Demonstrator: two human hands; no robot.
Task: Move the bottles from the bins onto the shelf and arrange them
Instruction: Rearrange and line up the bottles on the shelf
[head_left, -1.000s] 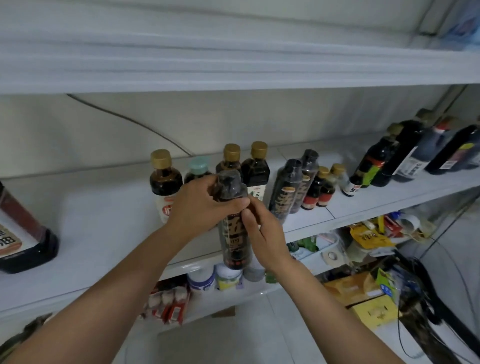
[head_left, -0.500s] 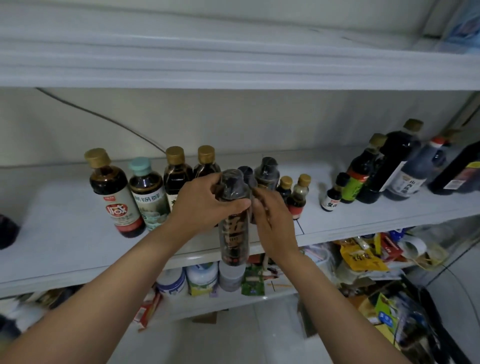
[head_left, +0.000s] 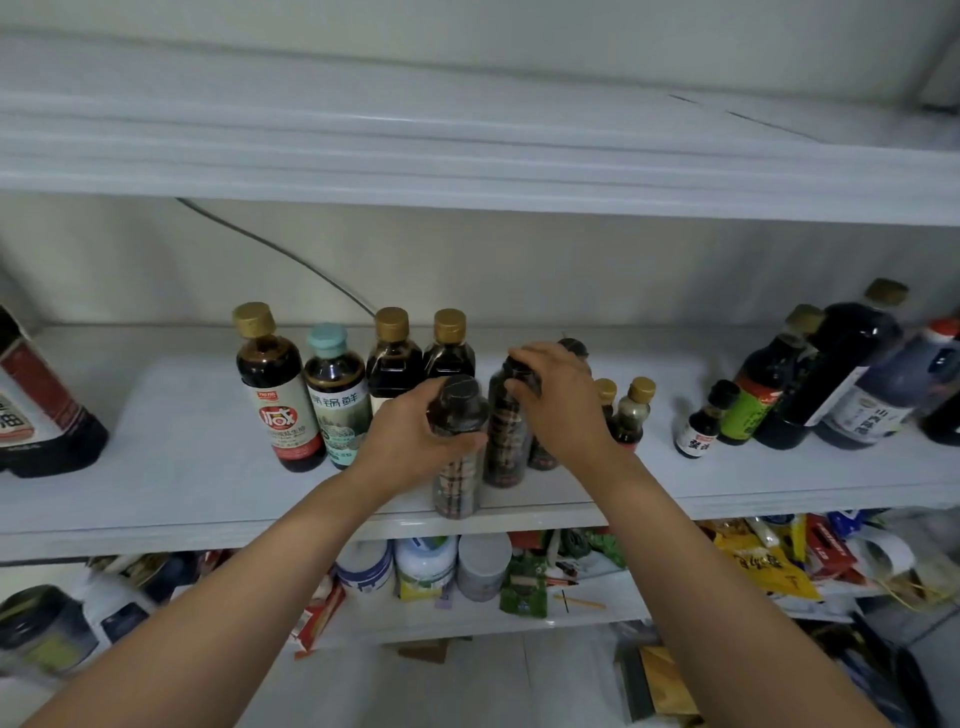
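dark bottle (head_left: 457, 447): upright, shelf (head_left: 156, 467) front edge | second dark bottle (head_left: 506, 436): upright, just right, touching or nearly

Lower tier (head_left: 467, 626), below: three white tubs (head_left: 423, 566) side by side at front, green packet (head_left: 524, 584) just right of them. Yellow snack bag (head_left: 769, 569) and mixed wrappers heaped further right. Red-and-white carton (head_left: 319, 618) tilted left of tubs. Dark cable (head_left: 280, 249) runs diagonally down rear wall (head_left: 571, 270). Contents at lower left blurred.
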